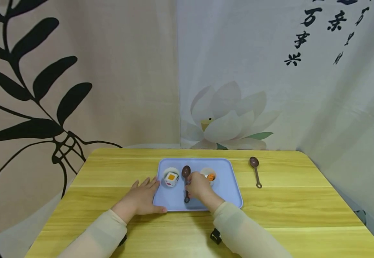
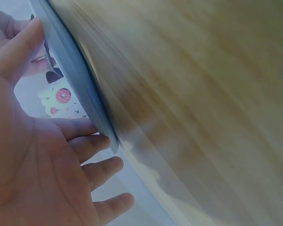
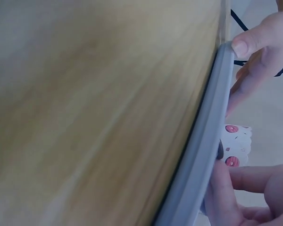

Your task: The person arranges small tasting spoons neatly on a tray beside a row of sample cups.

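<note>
A light blue tray (image 1: 228, 195) lies on the table. My left hand (image 1: 138, 199) rests at its left side, fingers spread and straight, thumb at the front edge. On the tray, a brown spoon (image 1: 186, 172) lies between two paper cups, bowl toward the back. My right hand (image 1: 203, 188) pinches this spoon's handle. The left paper cup (image 1: 170, 183), printed with pink donuts, holds a white square piece with an orange centre. Partly hidden by my right hand, the right paper cup (image 1: 208, 170) contains orange and white pieces.
A second brown spoon (image 1: 255, 168) lies on the wooden table (image 1: 290, 204), right of the tray. Behind the table's back edge hangs a printed curtain (image 1: 135, 89) with leaves, a lotus and black characters.
</note>
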A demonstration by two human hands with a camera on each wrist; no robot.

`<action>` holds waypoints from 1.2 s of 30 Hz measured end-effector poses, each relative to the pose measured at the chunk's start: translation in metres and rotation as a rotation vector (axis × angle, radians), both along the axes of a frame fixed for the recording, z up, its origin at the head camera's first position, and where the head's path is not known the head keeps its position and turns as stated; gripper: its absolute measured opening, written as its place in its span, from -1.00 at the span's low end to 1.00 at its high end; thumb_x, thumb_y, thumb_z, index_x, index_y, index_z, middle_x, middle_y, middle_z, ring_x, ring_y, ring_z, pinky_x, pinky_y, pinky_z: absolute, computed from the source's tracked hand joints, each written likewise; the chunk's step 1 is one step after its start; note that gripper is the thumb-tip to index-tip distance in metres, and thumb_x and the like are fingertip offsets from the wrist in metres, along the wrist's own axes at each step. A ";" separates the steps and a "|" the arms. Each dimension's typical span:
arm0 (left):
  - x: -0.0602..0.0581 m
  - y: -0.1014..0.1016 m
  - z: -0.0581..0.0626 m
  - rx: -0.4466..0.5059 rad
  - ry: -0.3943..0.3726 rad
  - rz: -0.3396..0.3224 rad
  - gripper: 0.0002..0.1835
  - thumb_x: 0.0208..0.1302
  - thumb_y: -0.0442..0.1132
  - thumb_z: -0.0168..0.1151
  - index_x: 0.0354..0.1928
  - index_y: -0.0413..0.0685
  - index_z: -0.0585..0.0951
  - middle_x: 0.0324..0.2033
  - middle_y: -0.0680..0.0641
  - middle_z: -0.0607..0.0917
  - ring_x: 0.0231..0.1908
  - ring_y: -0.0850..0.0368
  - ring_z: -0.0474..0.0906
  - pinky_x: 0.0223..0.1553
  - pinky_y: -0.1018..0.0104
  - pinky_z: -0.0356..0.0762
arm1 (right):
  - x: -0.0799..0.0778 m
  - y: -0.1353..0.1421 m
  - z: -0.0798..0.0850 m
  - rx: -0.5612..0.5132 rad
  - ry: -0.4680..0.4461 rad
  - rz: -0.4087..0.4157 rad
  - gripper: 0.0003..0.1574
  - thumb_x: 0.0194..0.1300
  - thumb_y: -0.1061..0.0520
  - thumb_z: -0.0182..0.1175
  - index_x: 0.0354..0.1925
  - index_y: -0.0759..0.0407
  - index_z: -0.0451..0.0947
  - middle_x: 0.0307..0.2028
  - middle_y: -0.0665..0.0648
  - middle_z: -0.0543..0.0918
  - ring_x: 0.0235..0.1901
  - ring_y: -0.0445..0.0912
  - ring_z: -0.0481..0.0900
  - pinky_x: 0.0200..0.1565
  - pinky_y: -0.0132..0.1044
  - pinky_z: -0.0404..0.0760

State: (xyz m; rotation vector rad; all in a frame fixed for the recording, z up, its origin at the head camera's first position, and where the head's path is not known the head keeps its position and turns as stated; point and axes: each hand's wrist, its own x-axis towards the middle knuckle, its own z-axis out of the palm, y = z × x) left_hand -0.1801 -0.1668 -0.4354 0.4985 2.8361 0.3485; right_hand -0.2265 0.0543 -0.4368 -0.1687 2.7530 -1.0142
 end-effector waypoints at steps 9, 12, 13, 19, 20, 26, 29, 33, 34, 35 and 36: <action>-0.001 0.000 -0.002 -0.011 0.006 -0.002 0.22 0.02 0.45 0.35 0.48 -0.34 0.23 0.49 -0.31 0.18 0.47 -0.36 0.06 0.38 -0.42 -0.09 | -0.001 -0.001 -0.003 0.009 -0.006 -0.022 -0.69 0.22 0.30 0.39 -0.10 0.43 0.58 -0.25 0.33 0.69 -0.64 -0.14 0.68 -0.51 -0.35 0.64; -0.001 0.000 -0.002 -0.011 0.006 -0.002 0.22 0.02 0.45 0.34 0.48 -0.34 0.23 0.49 -0.31 0.18 0.46 -0.36 0.06 0.37 -0.42 -0.09 | -0.001 -0.001 -0.003 -0.005 -0.017 -0.032 -0.69 0.22 0.31 0.39 -0.09 0.43 0.58 -0.22 0.35 0.68 -0.63 -0.14 0.67 -0.54 -0.35 0.63; -0.001 0.000 -0.002 -0.010 0.006 -0.003 0.22 0.02 0.45 0.34 0.48 -0.34 0.23 0.49 -0.31 0.18 0.46 -0.37 0.06 0.37 -0.43 -0.09 | -0.002 -0.001 -0.003 -0.010 -0.023 -0.037 -0.69 0.22 0.31 0.39 -0.09 0.43 0.58 -0.22 0.35 0.68 -0.63 -0.14 0.67 -0.55 -0.36 0.63; -0.001 0.000 -0.002 -0.003 0.006 -0.003 0.23 0.01 0.46 0.34 0.48 -0.35 0.23 0.49 -0.31 0.17 0.46 -0.37 0.06 0.37 -0.43 -0.10 | -0.002 0.000 -0.004 -0.014 -0.017 -0.042 -0.71 0.22 0.32 0.38 -0.11 0.42 0.57 -0.22 0.36 0.66 -0.65 -0.14 0.67 -0.56 -0.38 0.63; -0.001 0.000 -0.002 -0.003 0.005 -0.003 0.23 0.01 0.46 0.34 0.48 -0.35 0.22 0.49 -0.31 0.17 0.47 -0.36 0.06 0.38 -0.42 -0.10 | -0.002 0.000 -0.004 -0.007 -0.010 -0.038 -0.71 0.22 0.32 0.38 -0.11 0.43 0.57 -0.22 0.37 0.67 -0.65 -0.14 0.67 -0.56 -0.38 0.63; -0.001 0.000 -0.002 -0.004 0.001 -0.001 0.23 0.01 0.46 0.34 0.48 -0.34 0.22 0.50 -0.31 0.17 0.47 -0.36 0.05 0.38 -0.42 -0.10 | -0.002 0.002 -0.005 0.049 0.035 -0.016 -0.72 0.20 0.32 0.39 -0.12 0.40 0.61 -0.25 0.35 0.69 -0.60 -0.12 0.67 -0.51 -0.36 0.63; -0.001 0.000 -0.001 -0.004 0.001 0.000 0.22 0.02 0.45 0.34 0.48 -0.34 0.22 0.50 -0.31 0.17 0.47 -0.36 0.06 0.38 -0.42 -0.10 | -0.003 0.003 -0.006 0.081 0.055 -0.001 -0.75 0.19 0.30 0.40 -0.16 0.36 0.62 -0.29 0.31 0.71 -0.55 -0.09 0.68 -0.42 -0.32 0.65; -0.001 0.001 -0.001 -0.002 0.000 0.001 0.22 0.03 0.44 0.35 0.48 -0.34 0.22 0.49 -0.31 0.17 0.47 -0.36 0.06 0.38 -0.42 -0.10 | -0.003 0.004 -0.006 0.115 0.079 0.014 -0.77 0.19 0.29 0.40 -0.17 0.33 0.64 -0.29 0.28 0.72 -0.44 -0.02 0.70 -0.29 -0.24 0.67; -0.001 0.001 0.000 -0.001 0.000 0.002 0.21 0.03 0.44 0.35 0.48 -0.35 0.22 0.49 -0.31 0.17 0.47 -0.36 0.06 0.38 -0.42 -0.10 | -0.003 0.004 -0.006 0.124 0.085 0.016 -0.77 0.19 0.29 0.40 -0.17 0.33 0.65 -0.28 0.28 0.73 -0.41 0.01 0.70 -0.26 -0.21 0.67; -0.001 0.001 0.000 0.000 0.000 0.002 0.21 0.03 0.43 0.35 0.48 -0.35 0.23 0.49 -0.32 0.17 0.46 -0.37 0.06 0.38 -0.42 -0.10 | -0.003 0.004 -0.006 0.129 0.089 0.018 -0.77 0.19 0.28 0.40 -0.16 0.33 0.65 -0.27 0.28 0.73 -0.38 0.03 0.70 -0.23 -0.19 0.68; 0.000 0.001 0.000 0.002 0.000 0.002 0.21 0.02 0.43 0.36 0.47 -0.35 0.23 0.49 -0.32 0.17 0.46 -0.37 0.06 0.38 -0.42 -0.10 | -0.003 0.004 -0.007 0.136 0.094 0.019 -0.77 0.19 0.28 0.40 -0.15 0.32 0.65 -0.26 0.28 0.73 -0.34 0.05 0.70 -0.20 -0.17 0.68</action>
